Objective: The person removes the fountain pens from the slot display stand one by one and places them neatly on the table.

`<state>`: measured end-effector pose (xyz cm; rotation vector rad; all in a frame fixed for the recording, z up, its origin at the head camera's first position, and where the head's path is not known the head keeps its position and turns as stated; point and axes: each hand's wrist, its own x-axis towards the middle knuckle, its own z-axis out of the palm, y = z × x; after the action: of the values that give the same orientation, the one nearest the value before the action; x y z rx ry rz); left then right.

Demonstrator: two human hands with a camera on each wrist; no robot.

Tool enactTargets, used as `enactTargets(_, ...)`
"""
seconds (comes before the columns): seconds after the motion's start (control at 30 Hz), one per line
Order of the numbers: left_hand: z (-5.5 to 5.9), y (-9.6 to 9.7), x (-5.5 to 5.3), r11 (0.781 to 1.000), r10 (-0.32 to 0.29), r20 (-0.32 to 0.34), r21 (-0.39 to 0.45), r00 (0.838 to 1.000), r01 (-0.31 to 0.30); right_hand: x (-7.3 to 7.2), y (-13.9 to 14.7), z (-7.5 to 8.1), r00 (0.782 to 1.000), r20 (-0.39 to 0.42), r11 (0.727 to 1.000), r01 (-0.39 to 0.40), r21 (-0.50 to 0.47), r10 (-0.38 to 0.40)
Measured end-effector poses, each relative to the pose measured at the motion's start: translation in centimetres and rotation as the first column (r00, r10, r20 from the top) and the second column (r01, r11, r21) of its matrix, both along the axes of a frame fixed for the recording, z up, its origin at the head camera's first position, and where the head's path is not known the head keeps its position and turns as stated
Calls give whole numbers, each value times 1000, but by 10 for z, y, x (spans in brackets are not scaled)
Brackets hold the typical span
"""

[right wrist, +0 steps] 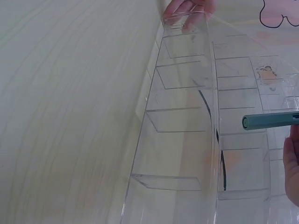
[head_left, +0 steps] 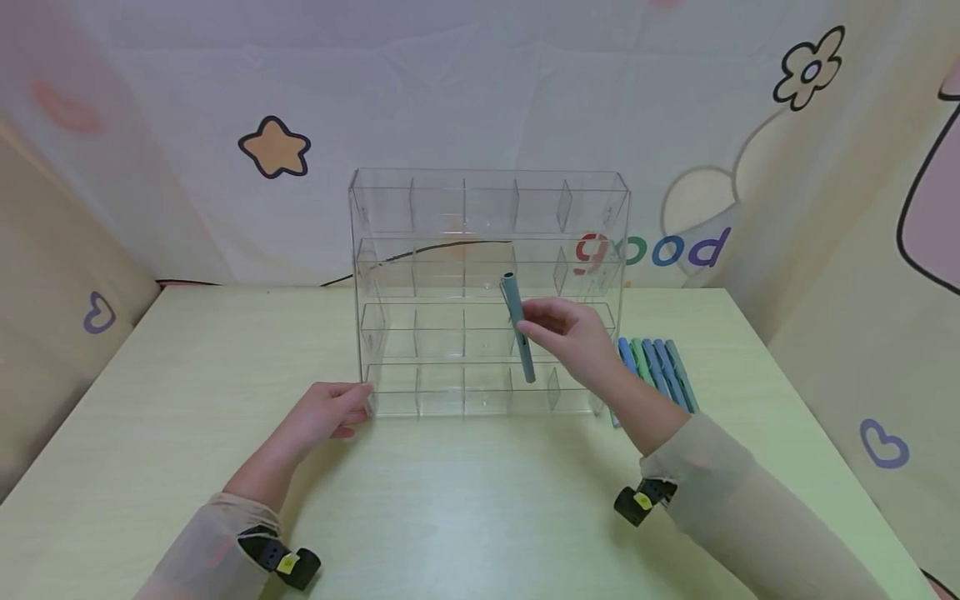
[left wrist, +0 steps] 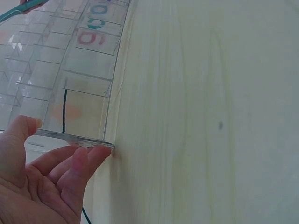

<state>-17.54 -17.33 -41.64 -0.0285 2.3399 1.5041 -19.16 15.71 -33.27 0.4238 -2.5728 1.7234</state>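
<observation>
A clear acrylic rack (head_left: 438, 318) of small compartments stands upright on the table. My left hand (head_left: 335, 408) grips its lower left corner; in the left wrist view, the thumb (left wrist: 25, 126) lies on one side of the rack's edge and the fingers on the other. My right hand (head_left: 570, 337) pinches a grey-teal capped pen (head_left: 514, 312) between thumb and fingers. The pen is nearly upright, leaning slightly, in front of the rack's right half. In the right wrist view, one round end of the pen (right wrist: 261, 121) points left, and most of that hand is out of frame.
Several blue, green and teal pens (head_left: 660, 367) lie side by side on the table (head_left: 450, 517), right of the rack and partly behind the right forearm. A printed cloth backdrop (head_left: 480, 92) hangs behind the table and along its sides.
</observation>
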Motion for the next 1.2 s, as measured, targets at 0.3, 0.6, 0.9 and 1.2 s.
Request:
enactTargets(0.3,4,2,1,1000,-2,-4,3,1000,2,2,12,-5,999,25,999,19,34,-20)
enactTargets(0.6,4,2,1,1000,11,8,5,1000,-11,5,27,-10,999,24,998,34,59,-35)
enactTargets(0.9,3,2,1,1000,14,6,-6,1000,-14,11,43,-12,999,22,993,30,115,-33)
enactTargets(1.2,3,2,1,1000,19,13,-11,1000,-19,12,60,-17,998,39,987,48,153,-55)
